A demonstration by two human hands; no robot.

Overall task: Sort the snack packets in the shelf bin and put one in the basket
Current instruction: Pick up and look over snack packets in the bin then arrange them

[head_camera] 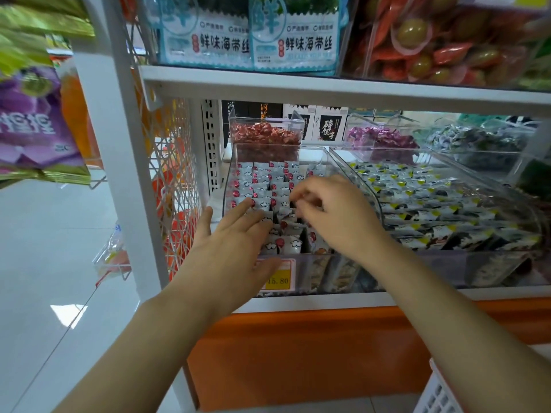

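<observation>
Both hands are in the clear shelf bin (pixel 228 174), which sits at about 12 o'clock from where the person stands. The left hand (pixel 235 234) lies flat and open, fingers spread over the near rows of the small white snack packets (pixel 262 180) with red dots, pressing them rather than gripping any. The right hand (pixel 337 216), just toward 3 o'clock of it, has its fingers curled down among the packets; whether it has actually pinched one I cannot tell, since the fingertips are blurred and partly buried. This looks like the sorting step, with the rows at the far end already neat and the near ones tumbled. The white basket (pixel 438 391) shows only as a corner at 5 o'clock, low and well apart from the bin. Next would call for a clean pinch on a single packet, lifting it clear of the bin wall before carrying it down there
</observation>
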